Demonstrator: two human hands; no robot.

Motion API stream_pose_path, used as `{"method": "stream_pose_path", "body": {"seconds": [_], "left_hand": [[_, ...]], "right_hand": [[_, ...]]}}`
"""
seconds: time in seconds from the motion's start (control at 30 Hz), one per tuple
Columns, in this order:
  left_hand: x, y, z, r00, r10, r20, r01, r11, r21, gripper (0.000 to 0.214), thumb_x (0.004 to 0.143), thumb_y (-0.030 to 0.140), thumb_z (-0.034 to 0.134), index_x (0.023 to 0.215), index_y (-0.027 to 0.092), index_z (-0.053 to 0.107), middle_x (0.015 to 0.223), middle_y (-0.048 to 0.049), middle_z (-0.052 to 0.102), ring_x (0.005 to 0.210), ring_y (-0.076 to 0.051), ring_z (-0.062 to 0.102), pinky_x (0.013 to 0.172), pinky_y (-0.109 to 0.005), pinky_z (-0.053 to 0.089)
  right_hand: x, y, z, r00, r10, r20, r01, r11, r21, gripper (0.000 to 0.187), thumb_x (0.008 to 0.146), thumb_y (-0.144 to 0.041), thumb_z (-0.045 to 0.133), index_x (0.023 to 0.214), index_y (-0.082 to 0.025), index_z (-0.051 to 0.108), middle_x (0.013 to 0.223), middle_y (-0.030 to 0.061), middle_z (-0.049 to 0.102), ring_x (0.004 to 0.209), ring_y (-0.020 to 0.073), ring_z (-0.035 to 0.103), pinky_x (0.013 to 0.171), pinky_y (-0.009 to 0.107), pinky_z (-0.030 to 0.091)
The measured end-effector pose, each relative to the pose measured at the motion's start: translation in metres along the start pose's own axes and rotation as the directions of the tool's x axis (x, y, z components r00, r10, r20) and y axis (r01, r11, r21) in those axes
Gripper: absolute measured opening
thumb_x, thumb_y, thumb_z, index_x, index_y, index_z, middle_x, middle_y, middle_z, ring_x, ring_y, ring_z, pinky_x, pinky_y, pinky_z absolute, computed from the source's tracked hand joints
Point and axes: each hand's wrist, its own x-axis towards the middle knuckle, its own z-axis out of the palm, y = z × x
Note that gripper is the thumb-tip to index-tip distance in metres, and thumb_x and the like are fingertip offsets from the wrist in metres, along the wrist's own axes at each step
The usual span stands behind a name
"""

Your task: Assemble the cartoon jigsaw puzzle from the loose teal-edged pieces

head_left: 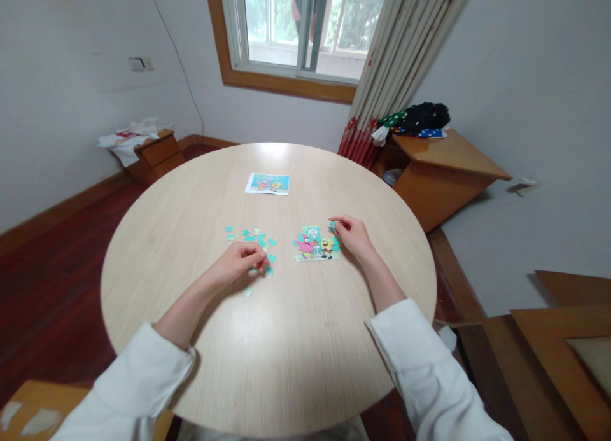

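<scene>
A partly assembled jigsaw puzzle point(315, 245) with colourful cartoon figures lies on the round table point(286, 339), right of its middle. At its upper right edge, my right hand point(354, 236) pinches a small teal puzzle piece point(332, 226) between thumb and forefinger. Several loose teal and pale green pieces point(248, 238) are scattered to the left of the puzzle. Low over the near side of these, my left hand point(236, 263) has its fingers curled and thumb pressed in. Whatever is between those fingertips is too small to make out.
A printed picture sheet point(270, 184) of the same cartoon scene lies farther back on the table. Wooden cabinets point(449, 158) with cloths on top stand behind it, left and right. A curtain point(382, 65) hangs beside the window.
</scene>
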Motion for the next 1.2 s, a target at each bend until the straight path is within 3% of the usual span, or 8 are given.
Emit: {"method": "stream_pose_path", "body": {"seconds": [0.13, 0.33, 0.93, 1.2], "left_hand": [[0.0008, -0.0006, -0.0012, 1.000, 0.013, -0.008, -0.013, 1.000, 0.003, 0.029, 0.071, 0.041, 0.066, 0.058, 0.016, 0.061, 0.057, -0.0030, 0.060, 0.059, -0.014, 0.055, 0.063, -0.029, 0.042], [0.0008, -0.0021, -0.0015, 1.000, 0.010, -0.030, -0.011, 1.000, -0.015, 0.028, 0.072, 0.041, 0.064, 0.059, 0.016, 0.060, 0.057, -0.0022, 0.059, 0.059, -0.014, 0.055, 0.062, -0.029, 0.042], [0.0009, -0.0031, -0.0011, 0.999, -0.010, -0.040, 0.009, 0.999, -0.031, 0.027, 0.072, 0.039, 0.063, 0.059, 0.016, 0.059, 0.057, -0.0014, 0.057, 0.059, -0.013, 0.053, 0.063, -0.029, 0.040], [0.0013, -0.0031, -0.0005, 0.999, 0.002, -0.042, -0.003, 0.999, -0.038, 0.027, 0.071, 0.039, 0.064, 0.058, 0.016, 0.060, 0.055, -0.0009, 0.057, 0.057, -0.013, 0.053, 0.061, -0.029, 0.039]], "right_hand": [[-0.0022, -0.0039, -0.0022, 0.996, 0.083, 0.025, -0.085, 0.993, 0.084, 0.027, 0.065, -0.032, 0.062, 0.085, -0.014, 0.066, 0.064, 0.0026, 0.064, 0.061, 0.0153, 0.062, 0.056, 0.026, 0.047], [-0.0050, -0.0052, -0.0066, 0.995, 0.088, 0.056, -0.092, 0.993, 0.079, 0.024, 0.061, -0.032, 0.071, 0.075, -0.015, 0.064, 0.069, 0.0059, 0.069, 0.067, 0.0176, 0.066, 0.062, 0.029, 0.051], [-0.0040, 0.0008, -0.0032, 0.996, 0.083, 0.039, -0.085, 0.995, 0.060, 0.022, 0.061, -0.031, 0.069, 0.073, -0.013, 0.067, 0.069, 0.0071, 0.070, 0.063, 0.0151, 0.062, 0.058, 0.026, 0.047], [-0.0052, -0.0056, -0.0028, 0.996, 0.089, 0.016, -0.090, 0.989, 0.115, 0.021, 0.059, -0.029, 0.071, 0.072, -0.014, 0.067, 0.065, 0.0036, 0.067, 0.063, 0.0150, 0.062, 0.059, 0.027, 0.048]]}}
